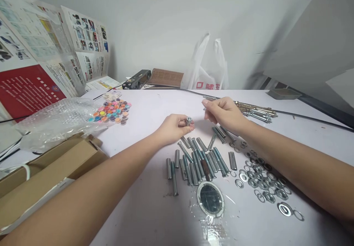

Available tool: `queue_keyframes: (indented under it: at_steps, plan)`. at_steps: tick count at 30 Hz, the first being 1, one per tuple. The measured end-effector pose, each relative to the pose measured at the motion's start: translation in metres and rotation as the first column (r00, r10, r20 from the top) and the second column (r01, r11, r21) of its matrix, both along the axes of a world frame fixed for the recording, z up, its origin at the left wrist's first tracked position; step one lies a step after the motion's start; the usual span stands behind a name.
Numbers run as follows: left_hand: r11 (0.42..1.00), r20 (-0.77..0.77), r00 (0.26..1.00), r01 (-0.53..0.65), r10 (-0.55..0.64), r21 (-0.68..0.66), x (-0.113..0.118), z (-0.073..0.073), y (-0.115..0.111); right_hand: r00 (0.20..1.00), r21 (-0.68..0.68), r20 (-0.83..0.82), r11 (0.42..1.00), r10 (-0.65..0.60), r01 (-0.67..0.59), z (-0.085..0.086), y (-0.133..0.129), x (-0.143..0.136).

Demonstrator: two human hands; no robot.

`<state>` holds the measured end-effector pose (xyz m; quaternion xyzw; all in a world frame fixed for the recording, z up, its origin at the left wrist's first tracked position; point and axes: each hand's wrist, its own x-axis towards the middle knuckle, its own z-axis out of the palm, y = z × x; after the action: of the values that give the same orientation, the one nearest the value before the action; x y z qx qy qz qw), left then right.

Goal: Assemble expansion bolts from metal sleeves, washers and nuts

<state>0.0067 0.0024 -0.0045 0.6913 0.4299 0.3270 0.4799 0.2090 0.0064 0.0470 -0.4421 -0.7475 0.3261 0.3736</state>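
Note:
My left hand (177,128), in the middle of the table, grips an expansion bolt (189,120) upright, its end pointing up between thumb and fingers. To the right and slightly higher, my right hand (222,111) is closed in a pinch, apart from the left; a tiny metallic bit shows by its fingertips, too small to name. Below the hands lie several metal sleeves and bolts (193,161), one of them rusty brown. Washers and nuts (260,177) are scattered under my right forearm. Behind the right hand rest assembled expansion bolts (258,115), some brassy, some silver.
A round dark disc (210,198) is taped near the front. Coloured discs (113,111) and bubble wrap (61,120) lie left, with a cardboard box (55,176) nearer. At the back stand a white plastic bag (206,69) and a black device (137,79); a grey tray (284,93) sits right.

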Motion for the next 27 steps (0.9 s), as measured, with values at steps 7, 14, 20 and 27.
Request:
queue_keyframes:
  at_steps: [7, 14, 20, 27]
  plan:
    - [0.999, -0.032, 0.999, 0.015, -0.014, 0.041, 0.0005, 0.0047, -0.0019, 0.970, -0.046, 0.089, 0.974, 0.226, -0.222, -0.0017, -0.0026, -0.0049]
    - [1.000, -0.020, 1.000, -0.008, 0.008, 0.011, -0.0003, 0.0017, -0.0010, 0.993, -0.010, 0.085, 0.996, 0.085, -0.084, 0.0013, -0.0037, -0.0027]
    - [0.998, -0.021, 0.999, 0.036, -0.035, 0.060, -0.0004, 0.0041, -0.0025, 0.926, -0.051, 0.222, 0.952, 0.305, -0.301, 0.0005, -0.0068, -0.0063]
    - [0.996, -0.048, 0.998, 0.031, -0.028, 0.079, -0.0007, -0.0002, -0.0002, 0.948, 0.081, 0.292, 0.984, 0.128, -0.158, -0.0012, -0.0052, -0.0042]
